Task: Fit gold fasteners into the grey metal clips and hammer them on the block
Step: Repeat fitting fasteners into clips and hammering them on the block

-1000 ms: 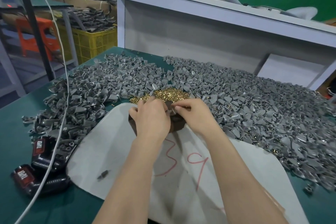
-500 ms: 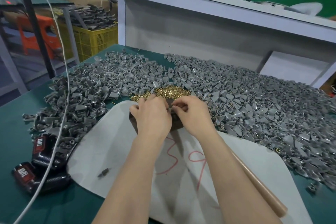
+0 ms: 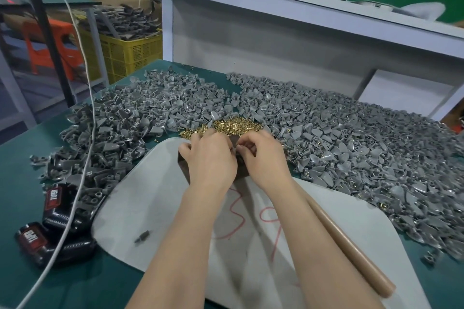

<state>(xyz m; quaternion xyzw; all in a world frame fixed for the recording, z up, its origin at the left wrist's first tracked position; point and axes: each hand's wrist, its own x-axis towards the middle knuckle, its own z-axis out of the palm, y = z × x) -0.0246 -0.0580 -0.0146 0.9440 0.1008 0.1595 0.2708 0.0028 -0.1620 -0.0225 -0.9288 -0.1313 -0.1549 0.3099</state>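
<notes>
Both hands meet over the dark block (image 3: 242, 170), which sits at the far edge of the white sheet (image 3: 150, 195) on the green table (image 3: 25, 158). Left hand (image 3: 211, 160) lies knuckles-up across the block, fingers hidden, grip not readable; right hand (image 3: 263, 155) has fingers curled, tips drawn together at the block's top, but whether they pinch a part cannot be told. Gold fasteners (image 3: 233, 126) form 1 small pile just beyond the block, grey clips (image 3: 351, 145) heaped on both sides; wooden handle (image 3: 351, 256) lies on the sheet beside the right forearm, 2 black packs (image 3: 54, 202) with a white cable (image 3: 85, 158) across them at left.
</notes>
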